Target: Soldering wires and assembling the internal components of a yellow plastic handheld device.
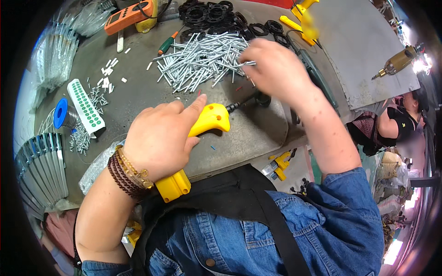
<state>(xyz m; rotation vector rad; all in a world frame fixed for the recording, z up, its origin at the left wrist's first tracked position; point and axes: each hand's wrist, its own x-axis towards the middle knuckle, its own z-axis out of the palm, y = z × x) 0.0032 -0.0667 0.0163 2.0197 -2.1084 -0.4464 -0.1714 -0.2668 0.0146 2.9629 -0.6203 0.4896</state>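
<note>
In the middle, the left hand [159, 135] is gripping a yellow handle [212, 118]; the right hand [275, 64] — apart, upper centre — is overlapping long screws [198, 60], its blurred grip unclear. At left, a white block [86, 106] is displaying green dots, too small to read.

Right hand [272, 66] blurred, yellow housing [211, 118] partly hidden under left hand [159, 133]

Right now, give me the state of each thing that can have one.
Left hand: gripping the yellow part
Yellow part: held, both ends exposed
Right hand: blurred, at the long screws; hold unclear
Long screws: loose, heaped
Green-handled screwdriver: lying by the heap
Orange meter: on or off unclear
Blue spool: wound with wire
</note>
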